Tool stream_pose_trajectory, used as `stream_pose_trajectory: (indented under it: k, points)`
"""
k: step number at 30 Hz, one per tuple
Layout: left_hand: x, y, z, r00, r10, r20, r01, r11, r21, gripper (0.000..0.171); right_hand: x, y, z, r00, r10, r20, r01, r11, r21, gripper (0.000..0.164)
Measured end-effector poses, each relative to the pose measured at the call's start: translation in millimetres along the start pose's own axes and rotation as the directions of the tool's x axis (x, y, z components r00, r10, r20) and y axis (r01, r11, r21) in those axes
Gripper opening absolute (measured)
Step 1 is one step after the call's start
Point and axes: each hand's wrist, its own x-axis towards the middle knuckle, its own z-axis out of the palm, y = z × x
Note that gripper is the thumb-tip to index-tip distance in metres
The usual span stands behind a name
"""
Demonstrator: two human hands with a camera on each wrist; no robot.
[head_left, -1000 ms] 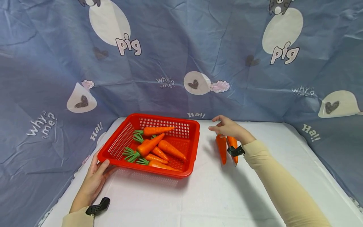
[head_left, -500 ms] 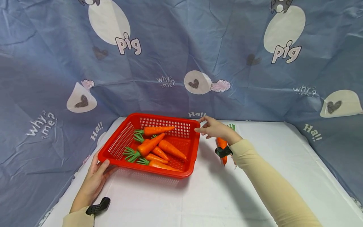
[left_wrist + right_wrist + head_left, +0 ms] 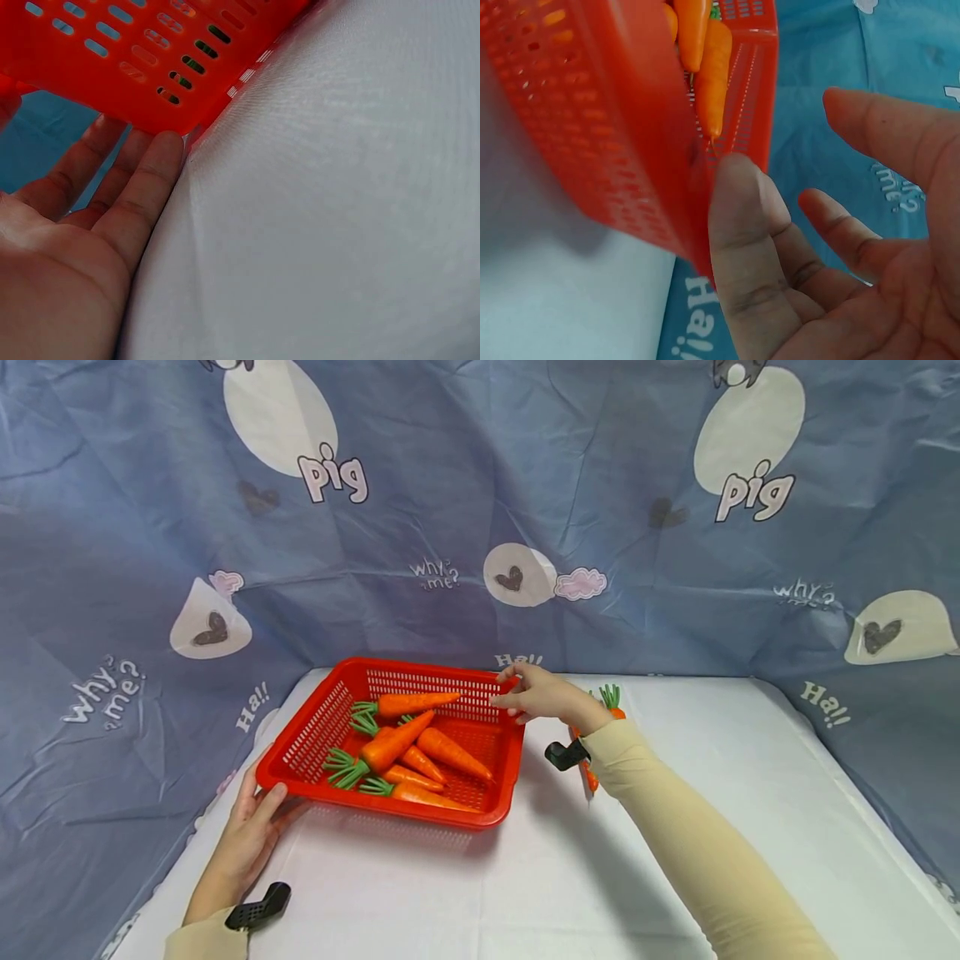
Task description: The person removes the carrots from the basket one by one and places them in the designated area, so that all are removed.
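A red slotted plastic basket stands on the white-covered table, several orange carrots with green tops lying inside. My left hand holds its near left corner, thumb over the rim and fingers below; the left wrist view shows the fingertips against the corner. At the far right corner is my right hand, its thumb reaching over the inside. In the right wrist view its fingers are by the rim while the thumb stands apart from it. No grip shows there.
Right of the basket, carrots lie on the table, partly hidden behind my right hand and forearm. A blue printed cloth hangs behind the table and along both sides.
My right hand has moved left, from over the carrots on the table to the basket's far right corner. My left hand and the basket have stayed nearly still.
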Motion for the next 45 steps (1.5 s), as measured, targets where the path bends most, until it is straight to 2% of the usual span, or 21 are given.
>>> stream_pose_trajectory:
  k: [14,20,30,39,45]
  points:
    - [-1.7,1.0,-2.0,1.0,-0.007,-0.01,0.007,1.0,-0.007,0.06,21.9,-18.7,29.6,0.998,-0.002,0.062,0.003,1.0,-0.02,0.054]
    - [-2.4,2.5,-2.8,1.0,-0.012,-0.018,0.012,1.0,0.002,0.061,27.3,-26.9,39.1,0.996,0.009,0.084,0.001,0.994,-0.107,0.058]
    - [0.2,3.1,0.9,1.0,-0.015,-0.013,0.015,1.0,0.021,0.063,38.7,-31.3,51.7,0.985,0.071,0.156,-0.051,0.99,-0.129,0.06]
    - [2.4,2.3,1.4,1.0,-0.015,-0.015,0.015,1.0,0.026,0.064,45.5,-26.4,63.3,0.978,0.125,0.168,-0.092,0.977,-0.194,0.059]
    - [1.6,1.0,-1.3,1.0,-0.005,-0.005,0.006,1.0,0.022,0.063,51.6,-21.4,70.8,0.964,0.185,0.189,-0.145,0.967,-0.21,0.06]
